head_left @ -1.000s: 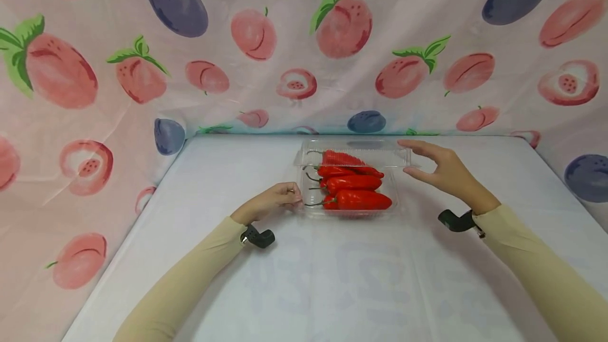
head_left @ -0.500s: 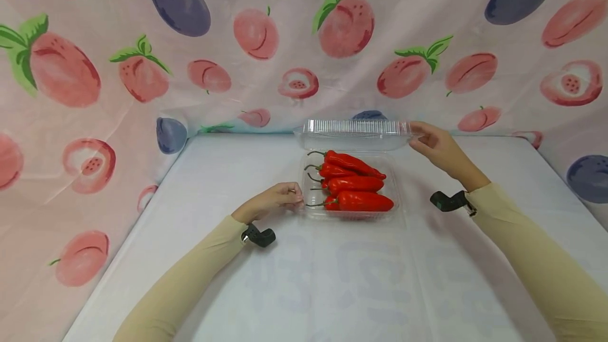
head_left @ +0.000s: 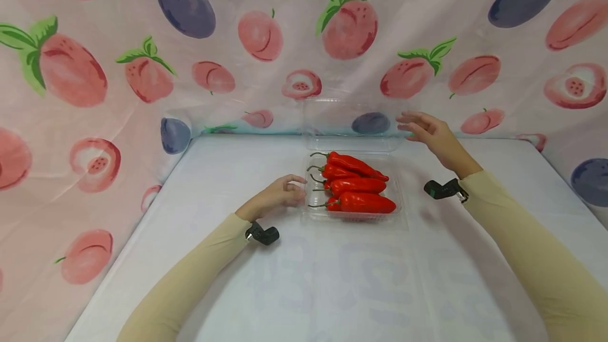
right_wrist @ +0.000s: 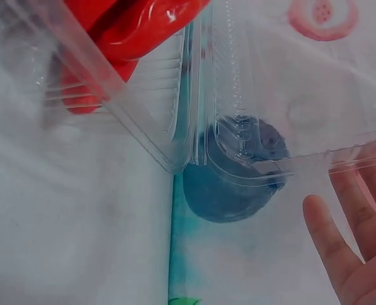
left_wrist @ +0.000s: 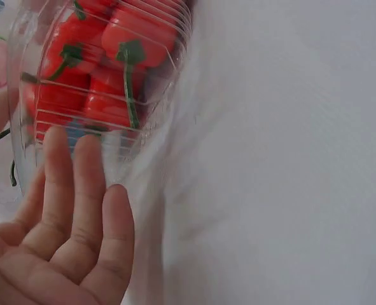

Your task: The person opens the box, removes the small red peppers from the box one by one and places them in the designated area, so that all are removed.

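Observation:
A clear plastic clamshell box [head_left: 307, 215] rests on the white table with several red peppers [head_left: 367, 202] lying in its base, green stems to the left. Its hinged lid [head_left: 328, 120] stands raised at the back, against the printed cloth. My left hand [head_left: 277, 194] is at the box's left end; in the left wrist view, its straight fingers [left_wrist: 89, 165] reach the ribbed side wall. My right hand [head_left: 436, 133] is by the lid's right edge, fingers spread. In the right wrist view, the thumb [right_wrist: 324, 232] is apart from the lid and the other fingertips overlap its edge.
A cloth printed with peaches and plums [head_left: 261, 36] hangs behind the white-covered table [head_left: 313, 278] and along its left side. Dark wrist mounts [head_left: 263, 233] sit at both cuffs of the beige sleeves [head_left: 190, 273].
The lid has swung up and back, from over the peppers to upright. My right hand followed it and has let go. My left fingers have loosened at the box's left end.

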`<state>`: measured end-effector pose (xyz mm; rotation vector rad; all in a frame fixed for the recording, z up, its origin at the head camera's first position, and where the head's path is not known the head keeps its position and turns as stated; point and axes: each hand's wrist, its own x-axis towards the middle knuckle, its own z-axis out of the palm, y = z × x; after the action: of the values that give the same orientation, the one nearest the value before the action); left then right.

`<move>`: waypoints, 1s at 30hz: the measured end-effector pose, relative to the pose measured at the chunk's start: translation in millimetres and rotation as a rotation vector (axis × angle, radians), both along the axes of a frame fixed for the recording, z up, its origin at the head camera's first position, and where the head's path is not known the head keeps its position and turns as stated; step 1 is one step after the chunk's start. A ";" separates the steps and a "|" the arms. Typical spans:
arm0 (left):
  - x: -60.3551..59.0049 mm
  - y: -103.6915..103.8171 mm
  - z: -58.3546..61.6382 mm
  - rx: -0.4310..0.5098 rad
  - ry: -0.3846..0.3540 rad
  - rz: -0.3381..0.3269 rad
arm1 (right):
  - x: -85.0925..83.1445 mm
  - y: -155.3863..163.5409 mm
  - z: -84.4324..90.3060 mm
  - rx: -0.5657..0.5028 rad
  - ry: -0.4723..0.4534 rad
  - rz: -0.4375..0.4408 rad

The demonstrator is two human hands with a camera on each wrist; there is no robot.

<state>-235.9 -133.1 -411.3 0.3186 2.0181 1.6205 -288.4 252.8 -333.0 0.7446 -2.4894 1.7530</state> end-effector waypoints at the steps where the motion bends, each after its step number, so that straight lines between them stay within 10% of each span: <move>1: -0.4 0.7 0.1 0.010 -0.002 0.016 | -0.6 -0.5 0.1 -0.003 0.000 -0.005; 14: -1.2 6.6 2.8 0.049 -0.022 0.079 | -7.2 -1.9 -7.4 -0.075 -0.038 -0.074; 30: -1.0 -0.7 0.7 0.070 -0.042 -0.042 | -9.6 -3.8 -7.2 -0.001 -0.133 -0.239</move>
<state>-236.9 -133.8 -410.6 0.3478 1.9145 1.6603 -298.1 249.0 -340.2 0.3218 -2.5320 1.7697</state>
